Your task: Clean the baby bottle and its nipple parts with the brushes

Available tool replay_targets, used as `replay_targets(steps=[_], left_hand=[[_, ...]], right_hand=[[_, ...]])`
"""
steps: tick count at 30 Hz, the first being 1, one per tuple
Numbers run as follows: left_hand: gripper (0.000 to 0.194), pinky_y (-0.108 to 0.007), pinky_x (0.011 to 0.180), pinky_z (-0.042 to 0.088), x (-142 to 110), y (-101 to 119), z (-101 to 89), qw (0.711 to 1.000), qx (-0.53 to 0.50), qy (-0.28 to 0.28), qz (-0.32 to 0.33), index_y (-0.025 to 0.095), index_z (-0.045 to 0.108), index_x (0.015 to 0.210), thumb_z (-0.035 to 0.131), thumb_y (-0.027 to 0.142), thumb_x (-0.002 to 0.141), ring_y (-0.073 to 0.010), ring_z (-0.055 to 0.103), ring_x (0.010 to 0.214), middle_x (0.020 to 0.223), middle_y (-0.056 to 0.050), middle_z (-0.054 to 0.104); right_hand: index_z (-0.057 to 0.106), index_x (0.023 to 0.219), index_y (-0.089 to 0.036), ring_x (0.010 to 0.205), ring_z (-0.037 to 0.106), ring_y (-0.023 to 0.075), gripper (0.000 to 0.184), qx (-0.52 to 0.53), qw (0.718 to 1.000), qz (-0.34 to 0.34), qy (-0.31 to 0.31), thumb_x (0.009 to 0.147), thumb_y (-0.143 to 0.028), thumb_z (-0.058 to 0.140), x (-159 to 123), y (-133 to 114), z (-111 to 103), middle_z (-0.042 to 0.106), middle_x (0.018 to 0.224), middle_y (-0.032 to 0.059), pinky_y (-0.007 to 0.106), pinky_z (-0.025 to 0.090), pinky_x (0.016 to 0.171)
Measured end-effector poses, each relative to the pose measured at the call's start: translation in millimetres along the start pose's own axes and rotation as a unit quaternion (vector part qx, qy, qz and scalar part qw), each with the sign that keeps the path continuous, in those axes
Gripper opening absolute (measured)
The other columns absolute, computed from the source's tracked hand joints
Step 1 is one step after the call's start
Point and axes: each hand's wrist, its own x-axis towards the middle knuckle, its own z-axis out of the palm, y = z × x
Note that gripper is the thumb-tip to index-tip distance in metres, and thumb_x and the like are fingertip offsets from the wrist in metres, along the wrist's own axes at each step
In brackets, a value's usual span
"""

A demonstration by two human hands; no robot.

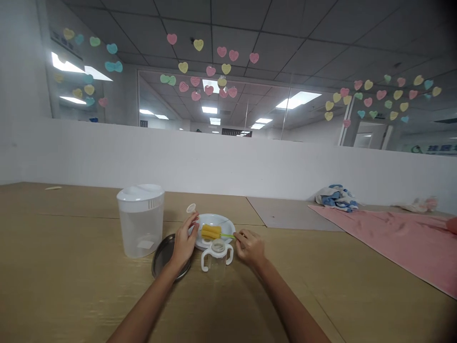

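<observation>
In my right hand is the thin green handle of a sponge brush, pinched at its end. The brush's yellow sponge head is over a white bowl. My left hand is at the bowl's left rim, fingers stretched out and thumb apart; whether it touches the rim is unclear. Just beyond those fingertips shows a small white ring-like piece. In front of the bowl stands a clear bottle with a white two-handled collar. A dark round metal tray lies partly under my left hand.
A translucent white lidded bucket stands left of the tray. On the right lie a pink cloth, a grey mat and a crumpled blue-and-white cloth. A low white wall with glass above closes off the table's back.
</observation>
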Motion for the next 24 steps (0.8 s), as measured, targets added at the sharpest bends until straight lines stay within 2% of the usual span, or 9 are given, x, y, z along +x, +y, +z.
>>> replay_targets(steps=[3, 10, 15, 19, 24], left_hand=[[0.029, -0.038, 0.093, 0.045, -3, 6, -4.7, 0.997, 0.049, 0.050, 0.031, 0.018, 0.057, 0.111, 0.044, 0.032, 0.088, -0.0204, 0.057, 0.107, 0.117, -0.010, 0.060], [0.024, -0.033, 0.081, 0.049, -9, 15, -6.4, 0.981, 0.108, 0.134, 0.095, 0.019, 0.054, 0.108, 0.045, 0.029, 0.088, -0.0164, 0.060, 0.085, 0.108, -0.008, 0.059], [0.021, -0.025, 0.065, 0.050, -11, 16, -5.1, 0.982, 0.104, 0.123, 0.097, 0.019, 0.055, 0.105, 0.046, 0.027, 0.087, -0.0116, 0.057, 0.070, 0.097, -0.005, 0.055], [0.019, -0.026, 0.066, 0.047, -12, 16, -5.4, 0.972, 0.156, 0.130, 0.116, 0.020, 0.059, 0.101, 0.048, 0.023, 0.086, -0.0108, 0.052, 0.064, 0.083, -0.001, 0.051], [0.023, -0.026, 0.070, 0.046, -12, 14, -6.9, 0.967, 0.172, 0.142, 0.122, 0.020, 0.060, 0.101, 0.045, 0.015, 0.084, -0.0120, 0.052, 0.069, 0.088, -0.003, 0.049]], right_hand=[[0.070, 0.086, -0.021, 0.064, 0.057, 0.0129, 0.027, -0.012, 1.000, 0.014, 0.008, 0.075, -0.015, 0.047, 0, -1, 0, 0.066, 0.073, 0.0029, 0.022, 0.035, 0.060], [0.070, 0.084, -0.020, 0.065, 0.057, 0.0127, 0.025, -0.011, 0.997, 0.070, 0.023, 0.079, -0.016, 0.046, 0, 0, 4, 0.066, 0.074, 0.0025, 0.022, 0.035, 0.062], [0.069, 0.083, -0.019, 0.063, 0.057, 0.0118, 0.024, -0.009, 0.996, 0.082, 0.038, 0.079, -0.015, 0.046, 0, 2, 8, 0.066, 0.073, 0.0018, 0.021, 0.034, 0.060], [0.069, 0.081, -0.019, 0.060, 0.056, 0.0112, 0.024, -0.007, 0.995, 0.069, 0.067, 0.078, -0.014, 0.046, -1, 3, 11, 0.065, 0.070, 0.0007, 0.021, 0.034, 0.059], [0.068, 0.080, -0.019, 0.060, 0.055, 0.0109, 0.023, -0.013, 0.995, 0.070, 0.069, 0.078, -0.014, 0.046, -2, 4, 13, 0.065, 0.070, 0.0003, 0.022, 0.033, 0.058]])
